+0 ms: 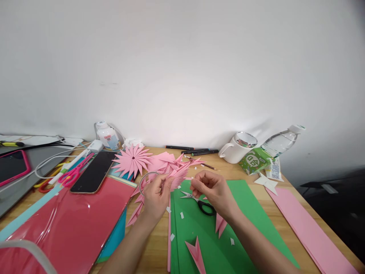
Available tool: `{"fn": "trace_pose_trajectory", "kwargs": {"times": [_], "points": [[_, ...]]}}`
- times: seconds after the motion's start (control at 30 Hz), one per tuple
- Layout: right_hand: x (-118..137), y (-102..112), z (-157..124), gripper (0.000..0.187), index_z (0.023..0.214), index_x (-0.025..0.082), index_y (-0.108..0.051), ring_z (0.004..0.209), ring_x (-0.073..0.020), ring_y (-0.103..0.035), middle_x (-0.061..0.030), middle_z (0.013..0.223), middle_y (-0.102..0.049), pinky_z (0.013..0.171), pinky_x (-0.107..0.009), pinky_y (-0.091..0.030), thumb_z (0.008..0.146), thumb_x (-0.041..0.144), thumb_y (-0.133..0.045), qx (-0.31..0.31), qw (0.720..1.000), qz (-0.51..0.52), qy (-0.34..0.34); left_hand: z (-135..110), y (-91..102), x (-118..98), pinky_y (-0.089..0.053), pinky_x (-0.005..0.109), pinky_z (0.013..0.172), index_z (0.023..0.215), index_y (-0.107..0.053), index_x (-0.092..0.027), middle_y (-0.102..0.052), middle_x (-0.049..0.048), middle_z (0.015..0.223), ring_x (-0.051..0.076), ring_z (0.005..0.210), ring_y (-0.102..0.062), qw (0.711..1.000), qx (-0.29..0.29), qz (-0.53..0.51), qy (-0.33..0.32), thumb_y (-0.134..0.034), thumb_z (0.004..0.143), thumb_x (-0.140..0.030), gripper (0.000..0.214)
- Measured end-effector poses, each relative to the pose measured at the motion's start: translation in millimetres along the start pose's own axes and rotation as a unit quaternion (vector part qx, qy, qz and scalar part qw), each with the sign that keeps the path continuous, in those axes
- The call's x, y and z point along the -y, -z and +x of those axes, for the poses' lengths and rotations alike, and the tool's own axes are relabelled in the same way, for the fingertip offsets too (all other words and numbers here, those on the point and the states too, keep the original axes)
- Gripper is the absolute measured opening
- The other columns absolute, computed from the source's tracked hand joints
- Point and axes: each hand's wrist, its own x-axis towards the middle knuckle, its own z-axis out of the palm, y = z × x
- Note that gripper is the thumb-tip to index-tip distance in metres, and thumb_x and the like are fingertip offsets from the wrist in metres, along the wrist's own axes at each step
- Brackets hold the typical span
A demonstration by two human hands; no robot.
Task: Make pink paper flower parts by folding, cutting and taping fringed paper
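Observation:
My left hand (155, 196) is closed on a fan of folded pink paper petals (178, 175), and a roll of clear tape (146, 179) hangs by its fingers. My right hand (212, 188) is pinched shut just right of the petals, and what it pinches is too small to name. Both hands hover over a green paper sheet (245, 213) on the wooden table (156, 247). Black-handled scissors (199, 203) lie on the green sheet under my right hand. Loose folded pink petals (196, 253) and white scraps lie on the green sheet.
A finished pink paper flower (132, 160) lies behind my hands. A phone (94, 173), pink scissors (75, 171) and red paper in plastic (68, 224) sit left. A white mug (238, 148), water bottle (281, 142), green packet (253, 160) and pink sheet (310, 228) sit right. Pens (196, 151) lie by the wall.

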Motion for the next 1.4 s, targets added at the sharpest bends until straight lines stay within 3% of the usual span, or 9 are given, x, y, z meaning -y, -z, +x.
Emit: {"fn": "trace_pose_trajectory", "kwargs": {"times": [0.2,0.33,0.4,0.47,0.57,0.8,1.03,1.27,1.4], "points": [[-9.7,1.4,-3.2,0.030,0.067,0.017,-0.062,0.052,-0.0116,-0.058,-0.0009,0.062,-0.065,0.050,-0.024,-0.050,0.069,0.043,-0.076,-0.019,0.997,-0.055,0.055,-0.5,0.0,-0.4,-0.032,0.020,0.044,0.067,-0.061,-0.018,-0.050,-0.0059,0.048,0.008,0.042,-0.041,1.000,0.008,-0.011,-0.021,-0.057,0.085,-0.028,0.020],[-10.2,1.3,-7.4,0.017,0.077,0.019,-0.064,0.058,-0.0132,-0.063,-0.0018,0.069,-0.068,0.052,-0.024,-0.053,0.077,0.033,-0.072,-0.033,0.978,-0.127,0.162,-0.2,1.2,-1.6,-0.035,0.020,0.046,0.071,-0.063,-0.018,-0.057,-0.0042,0.054,0.009,0.046,-0.047,0.999,0.010,-0.028,-0.042,-0.056,0.085,-0.024,0.017],[-8.3,0.9,-6.7,0.006,0.082,0.020,-0.064,0.062,-0.0134,-0.065,-0.0023,0.072,-0.069,0.055,-0.023,-0.053,0.083,0.025,-0.067,-0.050,0.940,-0.203,0.269,-0.1,1.5,-2.8,-0.036,0.019,0.047,0.072,-0.063,-0.018,-0.058,-0.0038,0.055,0.008,0.047,-0.048,0.998,0.015,-0.038,-0.050,-0.056,0.085,-0.022,0.016],[-7.3,-0.1,-4.1,0.007,0.083,0.021,-0.065,0.066,-0.0133,-0.065,-0.0031,0.075,-0.070,0.057,-0.023,-0.052,0.088,0.019,-0.061,-0.075,0.877,-0.290,0.377,0.0,1.5,-4.2,-0.036,0.018,0.046,0.071,-0.063,-0.017,-0.056,-0.0043,0.054,0.008,0.046,-0.048,0.997,0.020,-0.050,-0.047,-0.056,0.085,-0.021,0.016],[-9.4,-3.9,0.3,0.011,0.084,0.020,-0.065,0.070,-0.0139,-0.065,-0.0045,0.078,-0.070,0.059,-0.024,-0.051,0.091,0.015,-0.057,-0.099,0.806,-0.369,0.453,-0.1,0.5,-5.9,-0.035,0.017,0.044,0.071,-0.062,-0.016,-0.052,-0.0055,0.051,0.007,0.043,-0.044,0.997,0.030,-0.069,-0.026,-0.055,0.086,-0.021,0.017],[-20.3,-15.2,-1.7,0.008,0.090,0.019,-0.064,0.074,-0.0147,-0.063,-0.0060,0.086,-0.067,0.057,-0.023,-0.050,0.092,0.023,-0.057,-0.106,0.818,-0.408,0.392,-2.0,-3.5,-4.6,-0.037,0.018,0.045,0.074,-0.064,-0.016,-0.055,-0.0029,0.055,0.008,0.047,-0.046,0.993,0.044,-0.104,0.038,-0.055,0.086,-0.027,0.019],[-16.7,-21.6,-5.3,0.013,0.095,0.020,-0.065,0.079,-0.0185,-0.059,-0.0069,0.088,-0.059,0.061,-0.028,-0.051,0.090,0.031,-0.061,-0.106,0.802,-0.450,0.377,-1.4,-5.1,-7.9,-0.038,0.018,0.043,0.075,-0.060,-0.016,-0.054,-0.0031,0.055,0.009,0.045,-0.047,0.978,0.070,-0.160,0.114,-0.055,0.084,-0.037,0.024],[-25.5,-20.3,-4.5,0.016,0.102,0.022,-0.063,0.091,-0.0210,-0.055,-0.0086,0.100,-0.058,0.065,-0.029,-0.053,0.088,0.016,-0.060,-0.085,0.803,-0.472,0.353,6.1,-4.9,-7.1,-0.026,0.018,0.040,0.083,-0.062,-0.014,-0.040,-0.0069,0.050,0.007,0.044,-0.033,0.946,0.125,-0.208,0.217,-0.060,0.078,-0.044,0.031],[-29.3,-16.6,-5.0,0.019,0.105,0.023,-0.062,0.093,-0.0208,-0.055,-0.0085,0.102,-0.057,0.067,-0.029,-0.055,0.088,0.014,-0.060,-0.072,0.799,-0.485,0.348,9.2,-3.5,-4.4,-0.027,0.019,0.044,0.064,-0.057,-0.015,-0.039,-0.0046,0.054,0.007,0.049,-0.034,0.940,0.177,-0.210,0.201,-0.058,0.079,-0.043,0.032]]}}
